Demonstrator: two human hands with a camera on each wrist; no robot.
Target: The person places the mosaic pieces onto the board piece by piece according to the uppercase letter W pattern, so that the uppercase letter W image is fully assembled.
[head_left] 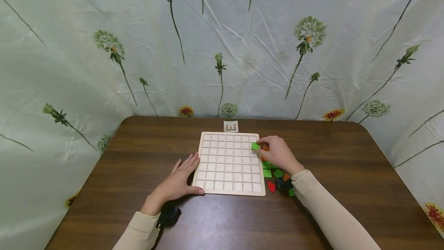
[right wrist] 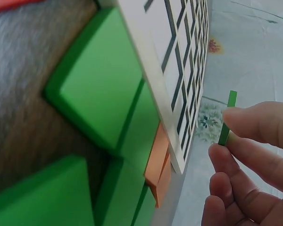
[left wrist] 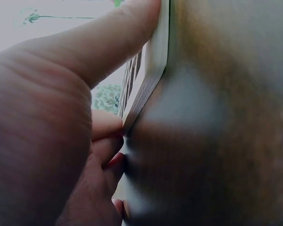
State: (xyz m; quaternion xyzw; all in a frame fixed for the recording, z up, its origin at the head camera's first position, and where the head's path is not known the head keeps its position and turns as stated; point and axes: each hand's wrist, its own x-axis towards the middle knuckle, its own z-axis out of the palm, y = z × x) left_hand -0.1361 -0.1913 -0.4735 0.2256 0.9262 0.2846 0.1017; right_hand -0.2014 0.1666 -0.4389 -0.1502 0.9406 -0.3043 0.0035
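Observation:
A square wooden grid board point(head_left: 227, 164) with pale cells lies on the brown table. My right hand point(head_left: 279, 153) pinches a thin green square tile point(head_left: 254, 146) over the board's upper right cells; in the right wrist view the tile point(right wrist: 228, 115) stands edge-on between thumb and fingertips, apart from the board. My left hand point(head_left: 178, 182) rests at the board's left side with spread fingers, the thumb lying on its lower left corner. In the left wrist view the thumb point(left wrist: 118, 37) touches the board's edge.
Right of the board lie several green tiles point(head_left: 267, 173), orange pieces point(head_left: 286, 177) and a red piece point(head_left: 271, 186), partly hidden by the right hand and wrist strap. A small patterned card point(head_left: 230, 126) lies behind the board. A flowered curtain point(head_left: 222, 49) hangs behind the table point(head_left: 145, 165).

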